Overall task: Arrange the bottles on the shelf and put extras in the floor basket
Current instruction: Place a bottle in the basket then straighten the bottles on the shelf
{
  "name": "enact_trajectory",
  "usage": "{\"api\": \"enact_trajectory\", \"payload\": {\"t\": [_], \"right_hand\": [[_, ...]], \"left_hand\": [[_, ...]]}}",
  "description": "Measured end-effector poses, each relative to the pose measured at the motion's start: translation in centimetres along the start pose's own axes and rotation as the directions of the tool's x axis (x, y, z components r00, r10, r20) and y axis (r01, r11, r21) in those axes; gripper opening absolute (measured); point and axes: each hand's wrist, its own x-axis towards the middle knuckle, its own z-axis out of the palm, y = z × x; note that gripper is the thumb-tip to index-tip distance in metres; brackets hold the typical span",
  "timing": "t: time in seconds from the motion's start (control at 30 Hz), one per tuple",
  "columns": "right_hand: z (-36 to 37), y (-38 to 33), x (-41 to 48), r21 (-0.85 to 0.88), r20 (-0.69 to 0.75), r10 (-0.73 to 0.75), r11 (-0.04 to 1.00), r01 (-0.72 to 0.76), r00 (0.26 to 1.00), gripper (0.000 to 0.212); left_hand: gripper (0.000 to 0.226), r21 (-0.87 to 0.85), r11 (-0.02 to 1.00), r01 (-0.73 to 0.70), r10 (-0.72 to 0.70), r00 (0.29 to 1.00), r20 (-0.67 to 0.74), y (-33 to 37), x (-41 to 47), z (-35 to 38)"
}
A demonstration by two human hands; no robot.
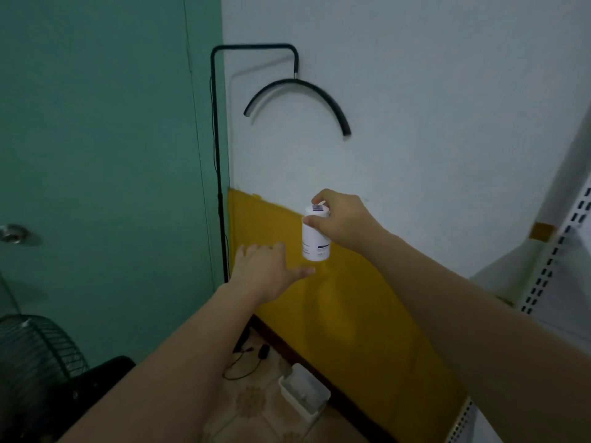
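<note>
Right hand [343,220] holds a white bottle [315,235] upright by its top, fingers curled round it. Left hand [267,266], just left and lower, is spread wide. A white basket [303,396] stands on the floor near below.

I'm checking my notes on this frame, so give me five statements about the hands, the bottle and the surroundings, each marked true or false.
1. The right hand grips the white bottle near its top. True.
2. The left hand holds a second bottle. False: it is open with fingers spread, holding nothing.
3. The white floor basket stands on the tiled floor close to the wall. True.
4. The white bottle already lies in the basket. False: it is held up in the air, upright, well above the basket.
5. The door at the left is red. False: the door is green.
</note>
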Motion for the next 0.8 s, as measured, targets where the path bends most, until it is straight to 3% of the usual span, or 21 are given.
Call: {"api": "enact_trajectory", "payload": {"t": [0.3, 0.8], "right_hand": [[8.6, 9.6, 11.3, -0.131, 0.094, 0.051, 0.991, -0.039, 0.994, 0.039], [26.7, 28.0, 20.5, -0.136, 0.164, 0.186, 0.977, -0.165, 0.969, 0.039]], "left_hand": [[0.075, -0.15, 0.989, -0.012, 0.015, 1.0, 0.015, -1.7, 12.9, 8.3], [0.079, -0.122, 0.992, -0.044, 0.061, 0.989, 0.133, -6.3, 27.3, 29.9]]}}
